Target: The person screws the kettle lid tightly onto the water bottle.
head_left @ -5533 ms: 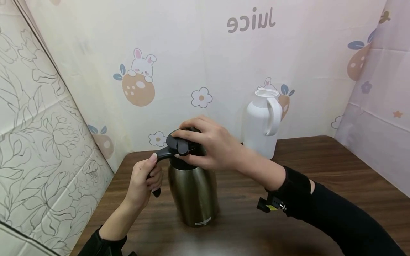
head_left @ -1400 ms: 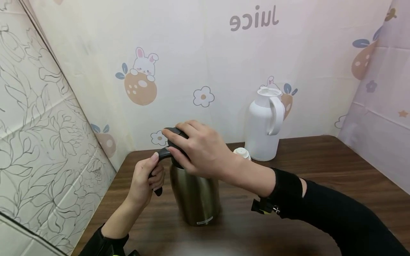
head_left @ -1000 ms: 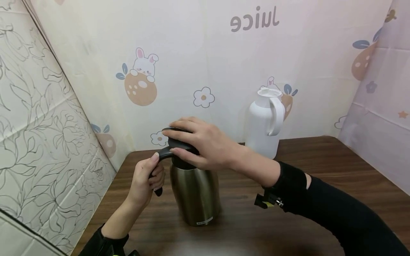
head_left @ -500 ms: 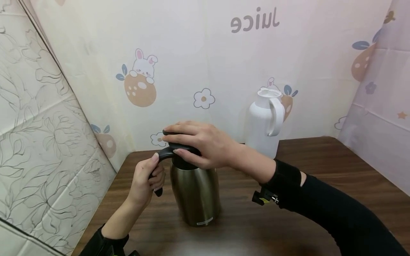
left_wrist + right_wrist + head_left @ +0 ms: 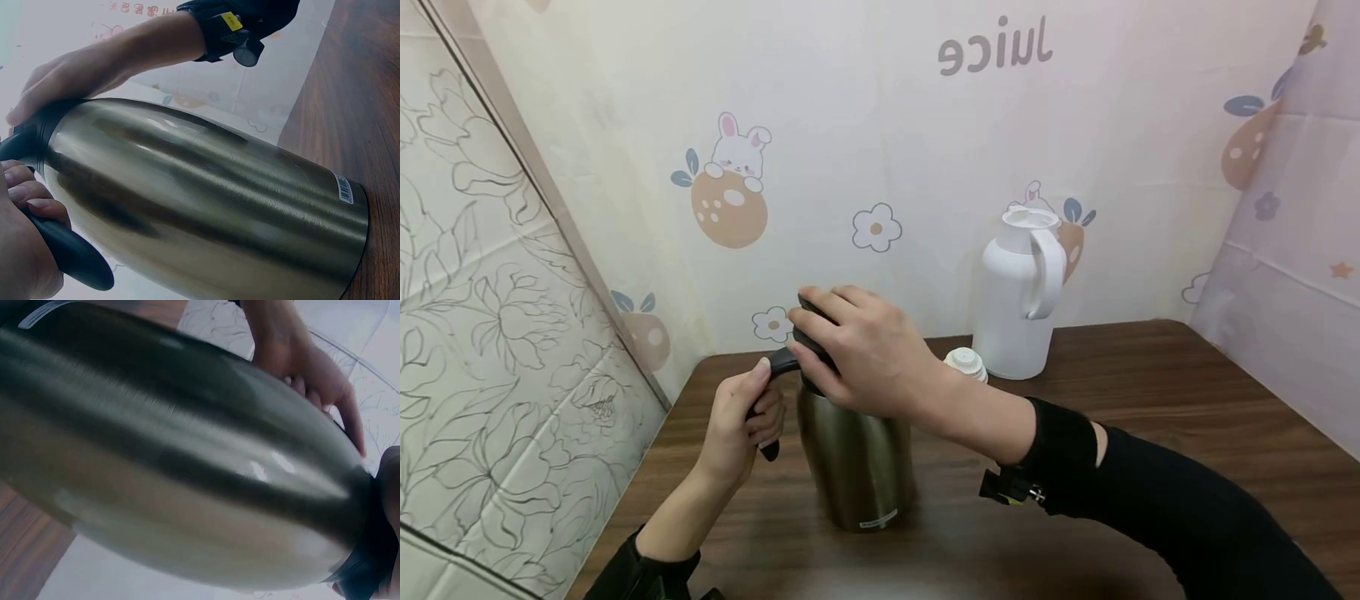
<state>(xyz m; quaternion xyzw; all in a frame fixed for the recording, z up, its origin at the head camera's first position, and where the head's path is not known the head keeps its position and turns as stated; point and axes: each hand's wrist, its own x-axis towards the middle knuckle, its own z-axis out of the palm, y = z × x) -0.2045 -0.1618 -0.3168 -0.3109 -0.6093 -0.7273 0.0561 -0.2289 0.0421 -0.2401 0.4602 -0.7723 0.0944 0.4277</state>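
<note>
A bronze-coloured metal thermos jug (image 5: pixel 857 467) with a black neck stands upright on the table. My left hand (image 5: pixel 737 421) grips its black handle (image 5: pixel 78 256), thumb on the handle's upper part. Over the top, my right hand (image 5: pixel 874 354) holds the black lid (image 5: pixel 814 343), with fingers across it and thumb along the near side. Most of the lid is hidden under that hand. In the right wrist view the jug's body (image 5: pixel 187 456) fills the middle and the right fingers barely show at the edge.
A white jug (image 5: pixel 1018 300) with an open top and side handle stands at the back right. A white stopper (image 5: pixel 966 361) sits in front of it, partly behind my right wrist. Printed cloth walls stand behind and beside the wooden table (image 5: pixel 1120 367).
My right hand has turned back and forth on the lid; since half a second ago its wrist has swung down and nearer, uncovering the white stopper. My left hand keeps its grip; the jug stays put.
</note>
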